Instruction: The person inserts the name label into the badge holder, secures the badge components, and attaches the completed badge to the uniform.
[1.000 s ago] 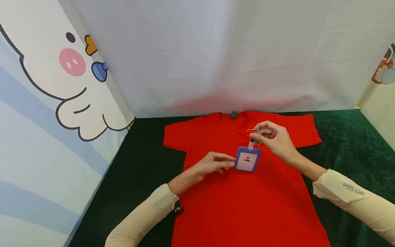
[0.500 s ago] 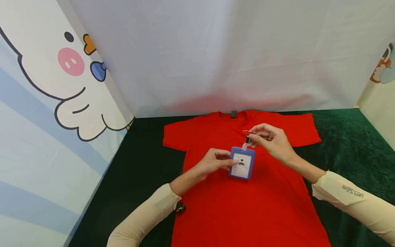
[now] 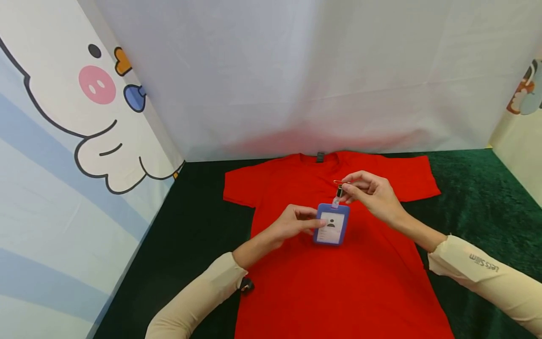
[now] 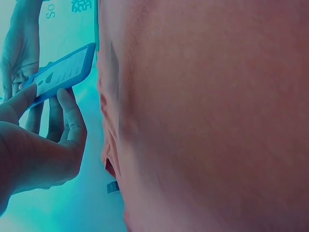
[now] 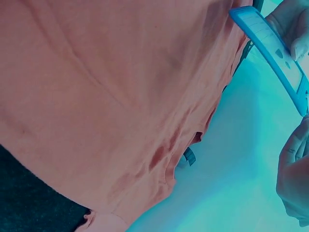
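Above the chest of a red T-shirt [image 3: 338, 278] hangs a badge holder [image 3: 331, 235] with a blue-purple frame and a white card showing a person icon. My left hand [image 3: 292, 223] pinches the badge holder by its left edge, thumb over the card. A clear strap with a dark clip [image 3: 339, 191] and a thin metal pin [image 3: 340, 181] tops it. My right hand [image 3: 372, 193] pinches the pin and clip between thumb and fingers. In the left wrist view the badge holder [image 4: 65, 70] tilts between both hands; the right wrist view shows its face [image 5: 273, 48] too.
The T-shirt lies flat on a dark green cloth [image 3: 203, 226], its collar and dark neck label [image 3: 320, 157] at the far side. Behind it rises a pale curtain [image 3: 271, 80]. A cartoon-printed panel [image 3: 55, 197] stands on the left, a cream panel [image 3: 522, 150] on the right.
The badge holder has moved slightly left and down and turned more upright, facing the head camera. My left thumb now lies over the card. The right hand has shifted slightly down.
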Demonstrator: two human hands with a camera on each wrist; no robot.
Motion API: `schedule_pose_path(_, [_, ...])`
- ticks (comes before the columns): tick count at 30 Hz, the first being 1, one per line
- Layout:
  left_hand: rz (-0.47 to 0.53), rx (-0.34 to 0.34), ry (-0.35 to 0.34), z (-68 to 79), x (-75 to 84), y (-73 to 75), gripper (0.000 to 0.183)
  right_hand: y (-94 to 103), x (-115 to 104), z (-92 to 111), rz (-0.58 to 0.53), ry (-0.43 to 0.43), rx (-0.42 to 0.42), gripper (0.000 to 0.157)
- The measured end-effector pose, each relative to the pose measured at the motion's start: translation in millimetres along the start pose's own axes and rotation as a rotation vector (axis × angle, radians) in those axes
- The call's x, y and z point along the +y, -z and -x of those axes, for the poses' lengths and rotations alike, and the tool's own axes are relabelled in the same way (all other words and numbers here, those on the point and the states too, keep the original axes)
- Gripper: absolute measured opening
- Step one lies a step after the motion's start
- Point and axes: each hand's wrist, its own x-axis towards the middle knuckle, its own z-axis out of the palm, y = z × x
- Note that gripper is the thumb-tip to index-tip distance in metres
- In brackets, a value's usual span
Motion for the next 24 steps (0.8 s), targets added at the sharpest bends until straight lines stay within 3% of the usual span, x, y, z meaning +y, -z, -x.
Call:
schedule_pose_path(9, [0.018,0.007,-0.033,-0.3,-3.3,1.3,0.034,0.9,1.5,-1.0,0.044,-0.035,0.037,0.02])
schedule_pose_path(24, [0.028,-0.008,-0.005,2.3,-2.2,2.2,0.036,0.2,0.4,-1.6,0.009,-0.106,0.037,0.024])
